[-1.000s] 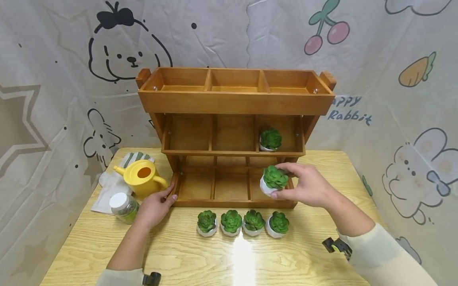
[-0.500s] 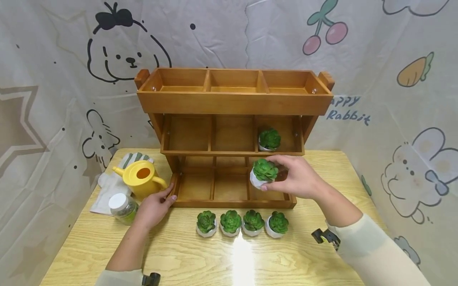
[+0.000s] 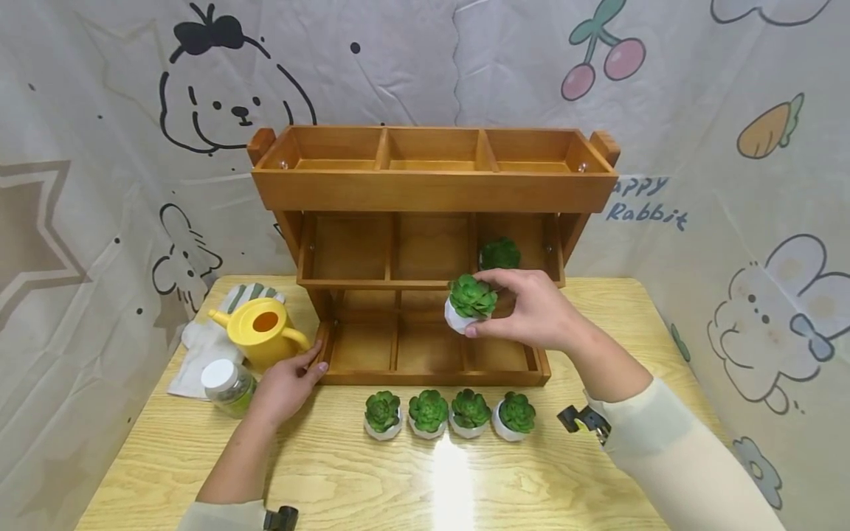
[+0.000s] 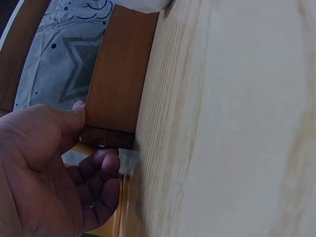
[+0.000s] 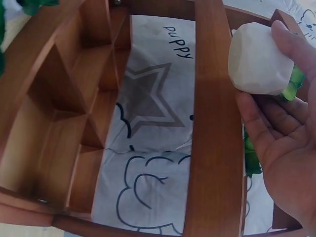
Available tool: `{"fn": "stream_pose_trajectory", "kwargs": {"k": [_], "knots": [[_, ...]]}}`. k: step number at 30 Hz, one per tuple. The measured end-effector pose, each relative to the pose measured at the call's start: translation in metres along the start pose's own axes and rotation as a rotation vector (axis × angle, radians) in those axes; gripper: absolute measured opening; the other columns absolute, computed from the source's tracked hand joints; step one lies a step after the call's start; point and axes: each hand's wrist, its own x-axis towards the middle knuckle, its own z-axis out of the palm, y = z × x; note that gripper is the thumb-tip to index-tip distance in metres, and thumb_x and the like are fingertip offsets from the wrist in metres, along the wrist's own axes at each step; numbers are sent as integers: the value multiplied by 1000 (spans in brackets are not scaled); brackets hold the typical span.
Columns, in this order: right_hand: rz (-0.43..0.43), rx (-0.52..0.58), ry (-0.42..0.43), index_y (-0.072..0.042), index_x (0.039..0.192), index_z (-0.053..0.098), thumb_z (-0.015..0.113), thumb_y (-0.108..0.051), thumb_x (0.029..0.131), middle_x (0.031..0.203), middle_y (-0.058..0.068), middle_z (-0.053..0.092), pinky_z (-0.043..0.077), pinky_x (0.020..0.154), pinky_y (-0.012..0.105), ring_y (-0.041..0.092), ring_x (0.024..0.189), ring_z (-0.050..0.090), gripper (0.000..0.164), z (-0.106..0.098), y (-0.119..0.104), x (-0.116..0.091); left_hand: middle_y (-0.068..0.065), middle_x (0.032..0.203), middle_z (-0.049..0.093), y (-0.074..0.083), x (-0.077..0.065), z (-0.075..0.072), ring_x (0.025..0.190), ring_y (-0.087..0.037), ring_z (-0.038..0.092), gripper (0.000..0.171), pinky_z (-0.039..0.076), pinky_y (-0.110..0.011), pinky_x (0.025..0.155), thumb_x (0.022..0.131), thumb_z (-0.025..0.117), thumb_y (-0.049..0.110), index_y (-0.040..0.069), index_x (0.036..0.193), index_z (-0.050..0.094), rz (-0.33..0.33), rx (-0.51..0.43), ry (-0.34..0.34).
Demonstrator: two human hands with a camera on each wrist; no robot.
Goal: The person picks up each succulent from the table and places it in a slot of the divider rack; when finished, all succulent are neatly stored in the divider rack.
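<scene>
My right hand [image 3: 531, 306] grips a green potted succulent [image 3: 473, 296] by its white faceted pot, in front of the middle tier of a three-tier wooden shelf [image 3: 434, 193]. The right wrist view shows the pot's pale underside [image 5: 259, 59] between thumb and fingers. Lower left, my left hand [image 3: 284, 387] holds the end of the shelf's bottom tier. In the left wrist view its thumb and curled fingers lie about the corner of a brown board [image 4: 118, 74]. Another succulent [image 3: 501, 254] sits in the middle tier's right compartment, partly hidden by my right hand.
Several potted succulents [image 3: 428, 413] stand in a row on the wooden table [image 3: 345, 487] before the shelf. At left are a yellow watering can [image 3: 262, 335], a white-lidded jar [image 3: 229, 387] and a striped cloth [image 3: 195, 361]. A printed curtain [image 3: 412, 59] hangs behind.
My right hand has carried the succulent leftward and up, from before the bottom tier's right compartment to the middle tier's front edge. The left hand has stayed in place on the shelf.
</scene>
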Motion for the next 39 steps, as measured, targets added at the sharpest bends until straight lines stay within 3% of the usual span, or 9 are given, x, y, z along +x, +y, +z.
{"fn": "stream_pose_trajectory", "kwargs": {"k": [8,26,39], "knots": [[-20,-37,-15,-10,131,69,95,-44,73,109,-4,75,57,87,39,13,99,69,72,-2,-13,16,-22,140,62,0,-1,-1,119,-40,63,54,48,-62,97,107,58,41,19,155,49,3,1,2],[-69,12,-52,-10,131,68,97,-37,72,112,-1,74,59,87,34,12,99,71,71,2,-28,56,-22,144,59,-2,1,0,127,-44,59,54,46,-64,101,106,59,41,19,155,50,-2,-8,6],[-17,-52,-50,-11,136,66,93,-35,76,116,1,75,56,91,36,14,101,71,69,8,-31,81,-23,142,60,-1,1,0,125,-44,60,54,47,-64,100,107,58,42,18,155,50,0,0,0]]}}
